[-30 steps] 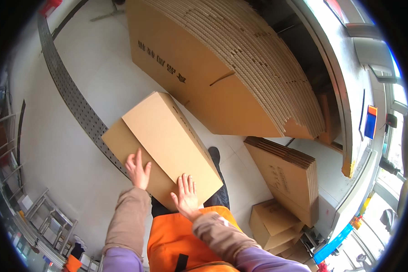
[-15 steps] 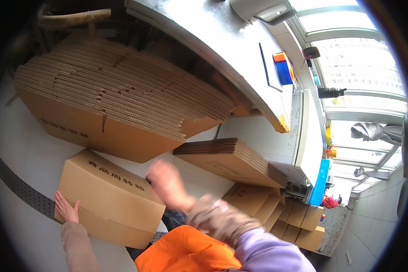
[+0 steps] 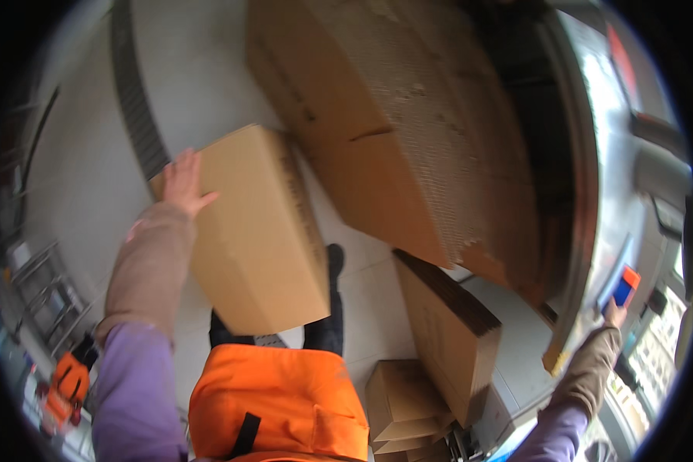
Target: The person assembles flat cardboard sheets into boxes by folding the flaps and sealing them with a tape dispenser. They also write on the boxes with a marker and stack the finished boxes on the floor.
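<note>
A brown cardboard box (image 3: 246, 223), closed on the side that faces me, stands tilted in front of me above my legs. My left hand (image 3: 183, 185) lies on its upper left edge, fingers spread. Far out to the right, my right arm stretches over the worktop. There my right hand (image 3: 614, 312) is at the lower end of a small blue-and-orange box (image 3: 627, 286) and seems to touch it. The fingers of that hand are too small and blurred to show whether they grip it.
A large stack of flattened cardboard boxes (image 3: 362, 162) leans beyond the box, beside the pale worktop (image 3: 593, 154). Nearer on the right are a smaller flat stack (image 3: 446, 331) and several brown boxes (image 3: 408, 393). A dark perforated floor strip (image 3: 135, 108) runs at the upper left.
My view has turned, so the worktop now lies along the right. My right hand has gone from beside the cardboard box to the blue-and-orange box. My left hand stays on the cardboard box.
</note>
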